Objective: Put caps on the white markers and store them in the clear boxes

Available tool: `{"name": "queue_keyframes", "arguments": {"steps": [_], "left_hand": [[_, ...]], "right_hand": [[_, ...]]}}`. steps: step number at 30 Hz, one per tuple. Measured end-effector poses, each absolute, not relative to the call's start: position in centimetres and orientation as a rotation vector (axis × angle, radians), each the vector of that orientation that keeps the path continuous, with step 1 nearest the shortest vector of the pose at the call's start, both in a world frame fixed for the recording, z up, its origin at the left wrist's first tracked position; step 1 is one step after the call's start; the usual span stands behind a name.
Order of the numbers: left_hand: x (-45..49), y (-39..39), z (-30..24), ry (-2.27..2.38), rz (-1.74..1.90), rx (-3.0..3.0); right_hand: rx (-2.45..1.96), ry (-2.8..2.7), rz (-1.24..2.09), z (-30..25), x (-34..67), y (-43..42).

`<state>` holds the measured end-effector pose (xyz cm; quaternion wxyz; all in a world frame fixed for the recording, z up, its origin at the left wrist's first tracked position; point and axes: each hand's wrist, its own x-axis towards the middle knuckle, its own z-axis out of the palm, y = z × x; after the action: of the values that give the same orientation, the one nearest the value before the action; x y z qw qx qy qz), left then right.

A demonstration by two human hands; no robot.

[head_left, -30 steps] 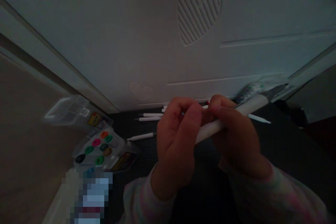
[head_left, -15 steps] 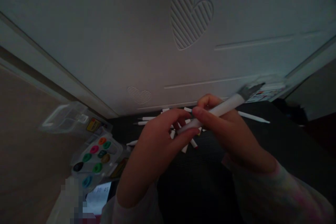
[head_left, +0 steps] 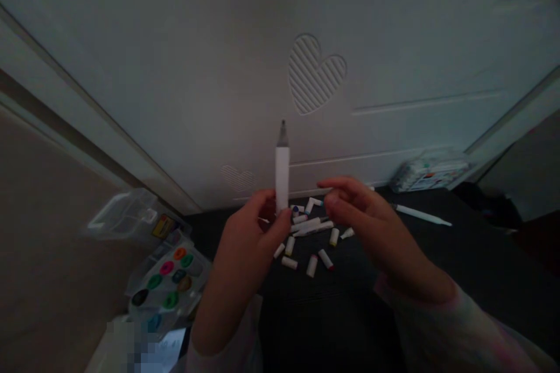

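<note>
My left hand point(head_left: 249, 239) is closed on a white marker point(head_left: 282, 178), which stands upright with its grey, uncapped tip pointing up. To the right, my right hand point(head_left: 371, 218) hovers over the dark table with fingers loosely curled and apart, holding nothing I can see. Between and below the hands lie several loose marker caps point(head_left: 312, 266), white with coloured ends. Among them are white uncapped markers point(head_left: 312, 227), partly hidden behind my hands. Another white marker point(head_left: 422, 215) lies to the right, beyond my right hand.
An open clear plastic case point(head_left: 199, 265) at left holds several markers with coloured ends. Its lid point(head_left: 125, 215) leans back. A lit screen point(head_left: 168, 349) lies below it. A clear pack point(head_left: 431, 172) sits at the back right, against a white panel point(head_left: 196, 70) with embossed hearts.
The marker has gone from slanting across both hands to upright in my left hand. My right hand has let go of it. The view has tilted down slightly, showing more caps.
</note>
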<state>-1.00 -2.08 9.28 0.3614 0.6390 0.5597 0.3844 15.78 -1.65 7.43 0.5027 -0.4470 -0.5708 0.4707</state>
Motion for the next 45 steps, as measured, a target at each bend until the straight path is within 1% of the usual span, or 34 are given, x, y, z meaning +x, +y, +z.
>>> {"name": "queue_keyframes", "arguments": {"steps": [2,5,8,15,26,32,37,39,42,45], "left_hand": [[-1.0,-2.3,9.5,1.403,1.129,1.498],[-0.9,-2.7,9.9,1.254,1.295,1.338],[-1.0,-2.9,10.3,1.055,1.379,1.124],[-1.0,-3.0,11.1,0.661,1.323,0.759],[-1.5,-3.1,11.3,0.580,1.350,0.566],[-1.5,-3.1,11.1,0.555,1.357,0.535],[-1.5,-2.9,11.1,0.557,1.398,0.537],[-1.4,-2.9,11.2,0.574,1.410,0.542],[-1.1,-2.9,11.1,0.623,1.427,0.584],[-0.5,-2.7,10.8,0.676,1.429,0.652]], "right_hand": [[-1.180,-1.710,1.055,7.2,15.4,-1.7],[-1.297,-2.304,0.786,6.1,14.3,-2.0],[-1.324,-2.652,0.583,4.4,13.0,-2.4],[-1.326,-2.743,0.517,1.8,11.4,-2.7],[-1.347,-2.738,0.545,0.9,11.2,-2.6],[-1.324,-2.643,0.740,0.7,11.3,-2.3],[-1.118,-2.467,1.156,2.8,13.0,-1.4],[-1.041,-2.225,1.359,4.0,13.9,-1.1],[-0.851,-1.484,1.727,5.6,15.1,-1.1],[-0.629,-0.996,1.872,6.8,15.7,-1.4]]}}
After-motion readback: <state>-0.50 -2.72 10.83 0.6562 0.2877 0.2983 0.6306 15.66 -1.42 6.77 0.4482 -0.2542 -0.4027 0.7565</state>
